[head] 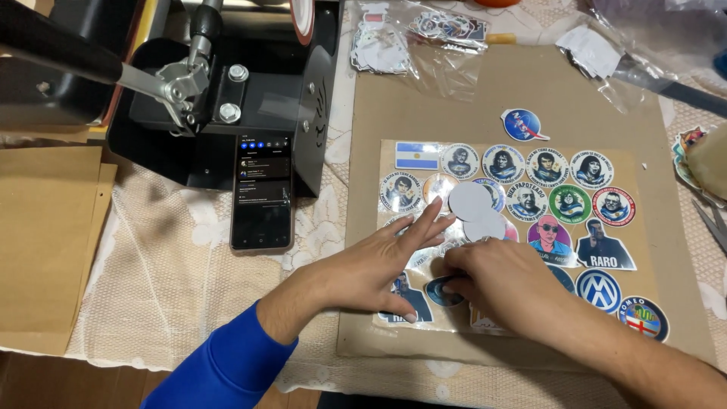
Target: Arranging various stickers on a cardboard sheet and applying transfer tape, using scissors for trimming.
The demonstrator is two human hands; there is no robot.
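Note:
A clear sheet (651, 227) covered with several round and cut-out stickers lies on a brown cardboard board (454, 106). My left hand (379, 261), in a blue sleeve, rests flat on the sheet's left part with fingers spread. My right hand (496, 276) is curled beside it, fingertips pinching at a sticker near the sheet's lower middle; what it grips is hidden. Two blank white discs (471, 201) lie on the stickers just beyond my fingers.
A black heat press (250, 91) stands at the back left, with a dark phone (262, 193) lying in front of it. Brown paper sheets (42, 227) lie at the left. Plastic bags of stickers (409, 34) sit at the back. Scissors (712, 223) lie at the right edge.

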